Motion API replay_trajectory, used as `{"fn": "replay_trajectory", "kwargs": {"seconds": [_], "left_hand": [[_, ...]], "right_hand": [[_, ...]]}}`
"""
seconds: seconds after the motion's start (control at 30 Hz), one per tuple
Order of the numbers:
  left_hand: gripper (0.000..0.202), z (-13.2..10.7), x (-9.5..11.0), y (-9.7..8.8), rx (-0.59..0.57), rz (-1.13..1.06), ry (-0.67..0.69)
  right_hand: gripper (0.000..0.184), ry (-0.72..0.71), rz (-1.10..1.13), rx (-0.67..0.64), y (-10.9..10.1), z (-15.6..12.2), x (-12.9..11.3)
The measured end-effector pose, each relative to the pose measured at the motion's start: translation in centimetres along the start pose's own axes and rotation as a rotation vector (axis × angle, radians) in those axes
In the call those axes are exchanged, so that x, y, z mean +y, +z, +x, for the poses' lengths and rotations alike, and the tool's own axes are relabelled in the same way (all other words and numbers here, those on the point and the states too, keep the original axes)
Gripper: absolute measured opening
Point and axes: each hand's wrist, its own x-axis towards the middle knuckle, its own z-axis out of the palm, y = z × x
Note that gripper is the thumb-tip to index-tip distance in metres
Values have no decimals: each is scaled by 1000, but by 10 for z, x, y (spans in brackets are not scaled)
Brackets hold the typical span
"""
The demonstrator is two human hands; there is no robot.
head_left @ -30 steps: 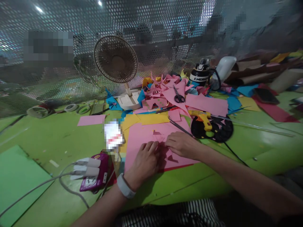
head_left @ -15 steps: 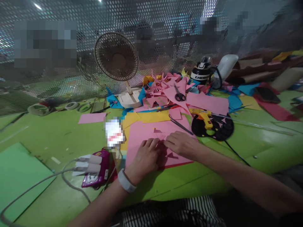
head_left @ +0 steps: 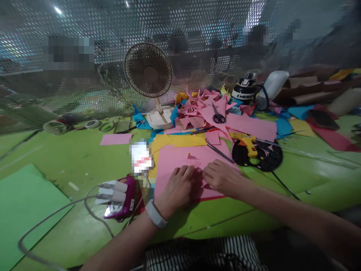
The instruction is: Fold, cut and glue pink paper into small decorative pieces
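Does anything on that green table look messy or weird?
A bit messy: scissors lie loose on a jumbled heap of pink paper, and little scraps litter the round black mat by the yellow glue gun. I see no spill.

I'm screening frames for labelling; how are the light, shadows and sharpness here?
Head view: dim behind the perforated panel, one bright light glaring top left; head view: dark shadow between the left hand and right hand, hiding detail on the pink sheet; head view: far right edge smeared and stretched.
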Motion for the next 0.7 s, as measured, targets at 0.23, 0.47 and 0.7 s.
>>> {"fn": "replay_trajectory", "kwargs": {"seconds": [0.23, 0.47, 0.7], "left_hand": [[28, 3, 2, 0, -21, 35, -29], [32, 2, 4, 1, -26, 37, -43], [32, 3, 4, 1, -23, 17, -44]], "right_hand": [[27, 89, 156, -2, 3, -16, -3], [36, 132, 273, 41, 8, -24, -5], [33, 140, 327, 77, 8, -23, -3]]}}
